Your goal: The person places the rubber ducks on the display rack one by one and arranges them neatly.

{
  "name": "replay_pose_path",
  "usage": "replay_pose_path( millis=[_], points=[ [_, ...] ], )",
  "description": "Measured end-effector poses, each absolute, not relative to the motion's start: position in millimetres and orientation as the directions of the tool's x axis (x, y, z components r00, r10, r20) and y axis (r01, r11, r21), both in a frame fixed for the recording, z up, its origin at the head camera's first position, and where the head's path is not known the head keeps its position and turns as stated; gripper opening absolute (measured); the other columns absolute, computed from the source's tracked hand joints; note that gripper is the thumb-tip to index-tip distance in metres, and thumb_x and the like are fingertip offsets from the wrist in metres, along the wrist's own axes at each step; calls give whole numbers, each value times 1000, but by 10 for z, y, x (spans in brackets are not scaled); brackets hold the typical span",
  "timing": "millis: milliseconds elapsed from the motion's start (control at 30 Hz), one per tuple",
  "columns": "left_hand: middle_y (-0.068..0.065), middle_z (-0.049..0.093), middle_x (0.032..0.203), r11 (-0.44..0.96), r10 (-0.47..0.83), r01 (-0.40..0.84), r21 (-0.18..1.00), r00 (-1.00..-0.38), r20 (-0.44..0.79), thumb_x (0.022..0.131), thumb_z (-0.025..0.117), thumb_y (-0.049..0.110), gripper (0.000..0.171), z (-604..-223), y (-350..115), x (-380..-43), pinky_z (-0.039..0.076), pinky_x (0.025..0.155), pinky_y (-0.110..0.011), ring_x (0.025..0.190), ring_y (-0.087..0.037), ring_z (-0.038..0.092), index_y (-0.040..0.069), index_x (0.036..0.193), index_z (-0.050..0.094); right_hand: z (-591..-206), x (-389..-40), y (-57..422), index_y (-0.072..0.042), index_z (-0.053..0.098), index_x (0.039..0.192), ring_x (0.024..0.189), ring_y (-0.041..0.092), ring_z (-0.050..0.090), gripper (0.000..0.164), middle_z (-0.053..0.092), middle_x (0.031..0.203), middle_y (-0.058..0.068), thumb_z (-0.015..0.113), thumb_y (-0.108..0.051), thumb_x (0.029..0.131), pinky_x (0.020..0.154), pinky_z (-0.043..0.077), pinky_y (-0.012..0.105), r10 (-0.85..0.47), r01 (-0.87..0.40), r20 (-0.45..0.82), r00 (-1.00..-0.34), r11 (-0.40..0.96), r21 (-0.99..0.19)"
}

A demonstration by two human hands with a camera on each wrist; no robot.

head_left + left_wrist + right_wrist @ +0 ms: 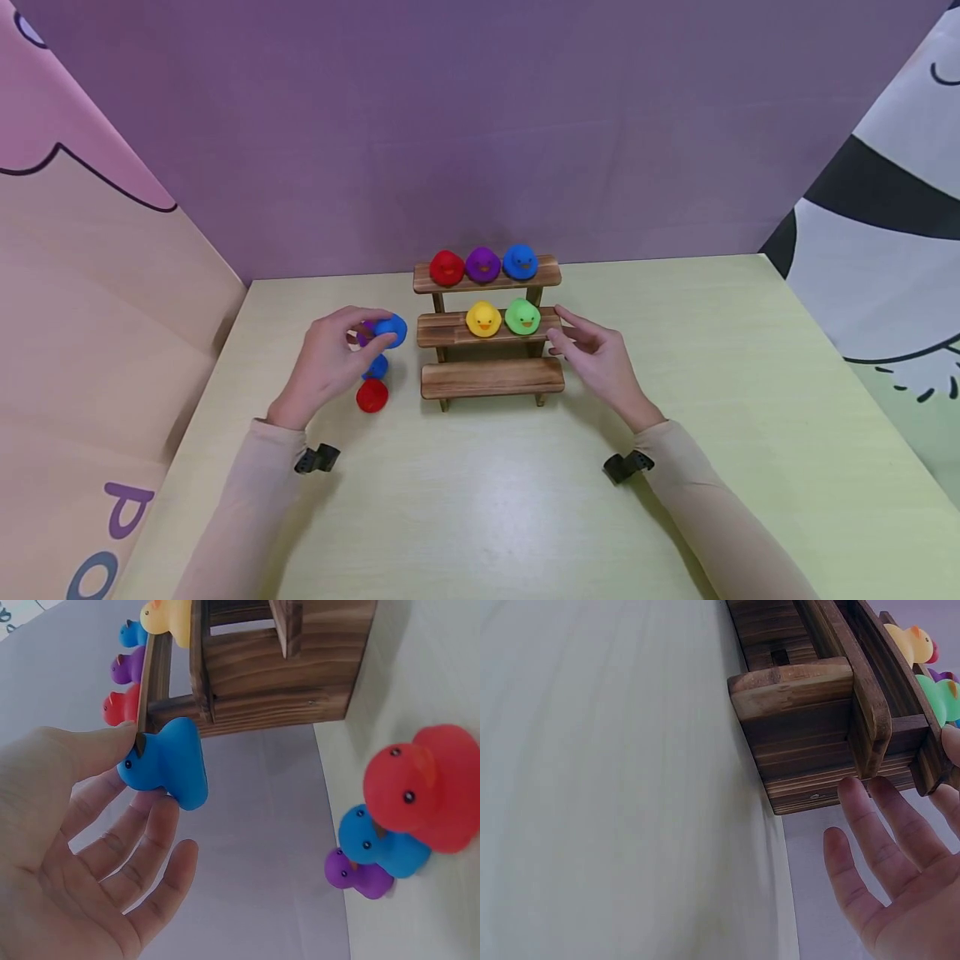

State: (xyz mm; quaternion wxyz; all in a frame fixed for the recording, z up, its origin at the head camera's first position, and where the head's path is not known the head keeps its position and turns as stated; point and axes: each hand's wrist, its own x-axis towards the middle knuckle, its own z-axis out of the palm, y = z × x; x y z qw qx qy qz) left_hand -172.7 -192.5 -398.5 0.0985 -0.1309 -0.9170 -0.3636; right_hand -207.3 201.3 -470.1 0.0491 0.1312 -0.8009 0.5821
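Beside the three-step wooden stand (491, 379), my left hand (326, 358) pinches a blue toy duck (176, 761) between thumb and fingers, raised above the table. My right hand (600, 358) holds the right end of the stand's middle step, thumb at the front edge and index finger toward the back. On that step sit a yellow duck (483, 320) and a green duck (522, 317). The top step bears a red duck (447, 268), a purple duck (483, 266) and another blue duck (521, 262). The bottom step is bare.
Left of the stand, a red duck (431, 787), a blue duck (390, 844) and a purple duck (360, 877) stand in a row on the pale table (480, 517). Behind the table rises a purple backdrop (480, 133); printed panels flank it.
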Motion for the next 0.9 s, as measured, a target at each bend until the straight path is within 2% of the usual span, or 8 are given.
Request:
replay_pose_path(
  millis=[433, 567, 700, 900],
  points=[
    [-7, 77, 114, 696, 143, 260, 669, -964, 225, 95, 83, 28, 41, -3914, -1729, -1737, 58, 74, -35, 92, -27, 70, 17, 134, 74, -4685, -2061, 2007, -13, 60, 153, 94, 30, 82, 50, 74, 129, 24, 69, -25, 106, 86, 58, 13, -152, -269, 232, -961, 308, -913],
    [-6, 78, 119, 692, 158, 280, 665, -958, 240, 95, 83, 30, 40, -3906, -1658, -1758, 55, 77, -35, 95, -28, 68, 18, 132, 75, -4686, -2057, 2005, -13, 60, 152, 94, 32, 81, 49, 74, 129, 25, 70, -24, 105, 86, 59, 14, -153, -269, 233, -960, 296, -916],
    [-6, 78, 121, 680, 183, 319, 661, -946, 268, 94, 83, 29, 40, -3893, -1605, -1782, 58, 84, -41, 101, -30, 70, 16, 131, 75, -4688, -2056, 2006, -12, 60, 152, 93, 30, 82, 49, 74, 128, 26, 70, -23, 105, 86, 59, 14, -151, -273, 238, -959, 290, -917],
    [-5, 78, 121, 641, 207, 338, 689, -941, 269, 95, 83, 27, 39, -3899, -1532, -1814, 60, 91, -47, 106, -28, 71, 14, 130, 75, -4692, -2065, 2007, -12, 60, 152, 89, 15, 82, 49, 74, 128, 25, 70, -23, 105, 86, 59, 14, -151, -275, 241, -959, 285, -918]
  ],
)
